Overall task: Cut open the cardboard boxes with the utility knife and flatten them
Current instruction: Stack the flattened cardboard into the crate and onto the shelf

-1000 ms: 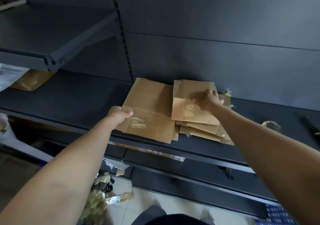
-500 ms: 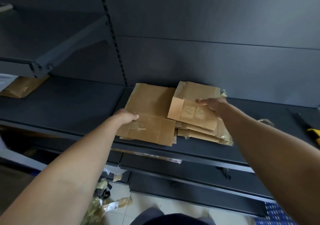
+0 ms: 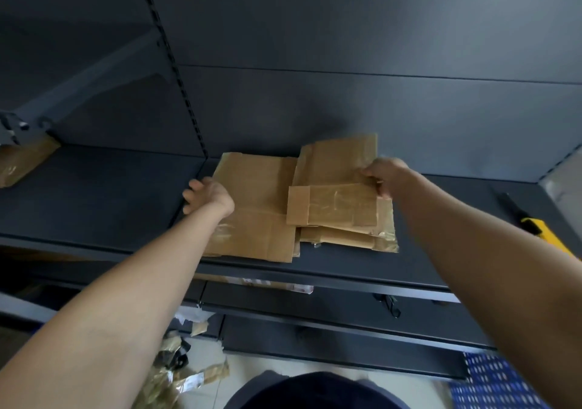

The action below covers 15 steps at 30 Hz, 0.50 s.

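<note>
Your left hand (image 3: 210, 197) is at the left edge of the big flat cardboard (image 3: 258, 207). Its fingers (image 3: 191, 185) are bent and a little apart, and they point out to the left, over the dark shelf (image 3: 94, 197). The heel of that hand lies on the cardboard. You cannot tell from here if those fingers hold the edge or only rest beside it. Your right hand (image 3: 385, 178) is at the right edge of the small flat box (image 3: 333, 208). Its fingers (image 3: 368, 173) are curled close together on top and the thumb is lower down, so the hand pinches that edge. The small flat box is shiny with clear tape. It lies just to the left of your right fingers, and its left end sits over the right side of the big flat cardboard. Its back flap tips up toward the dark back wall (image 3: 346, 100). Under it is a pile of flat pieces (image 3: 346, 241), and their front edges stick out near the front of the shelf. The big flat cardboard lies flat between your two hands, with its front edge close to the shelf's front lip. The utility knife (image 3: 532, 226), yellow and black, lies on the same shelf far to the right, well apart from your right hand. Another brown piece (image 3: 22, 164) sits at the far left of the shelf. Down on the floor there are tape scraps (image 3: 176, 374).
</note>
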Available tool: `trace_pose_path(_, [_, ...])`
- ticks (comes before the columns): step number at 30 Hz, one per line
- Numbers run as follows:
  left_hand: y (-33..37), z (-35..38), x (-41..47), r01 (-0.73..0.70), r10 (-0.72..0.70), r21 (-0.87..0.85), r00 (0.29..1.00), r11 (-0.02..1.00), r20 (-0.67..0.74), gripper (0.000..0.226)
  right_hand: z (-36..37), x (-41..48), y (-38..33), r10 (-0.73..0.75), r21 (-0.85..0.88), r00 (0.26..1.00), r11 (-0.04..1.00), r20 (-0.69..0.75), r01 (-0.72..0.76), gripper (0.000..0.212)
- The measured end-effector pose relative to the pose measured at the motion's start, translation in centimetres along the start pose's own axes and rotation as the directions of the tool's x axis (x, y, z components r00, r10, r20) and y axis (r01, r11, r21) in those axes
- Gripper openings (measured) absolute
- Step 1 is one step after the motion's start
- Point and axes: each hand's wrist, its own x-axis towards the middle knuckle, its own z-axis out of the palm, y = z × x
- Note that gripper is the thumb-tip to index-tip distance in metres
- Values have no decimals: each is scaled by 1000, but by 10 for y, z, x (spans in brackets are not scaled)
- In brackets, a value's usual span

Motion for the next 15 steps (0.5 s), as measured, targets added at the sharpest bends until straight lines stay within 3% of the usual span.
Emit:
trace_pose_path(3, [28,-12,-11,-63,53,-74,990,995,-130,60,-32,1,-13,-59,-26,995,998,-74,58,9])
trace_pose_path(9, [91,-14,-52,-326,312,-13,914,945,-261,47,-108,3,-7,-35,-120,938,993,-344,-6,6])
trace_pose_path(12, [112,6,-59,-437,416,-92,890,895,-184,27,-140,6,13,-14,-155,914,987,-406,-54,6])
trace_pose_path(15, [119,21,-59,-427,419,-151,904,892,-84,15,-164,13,39,39,-192,910,973,-414,-129,8])
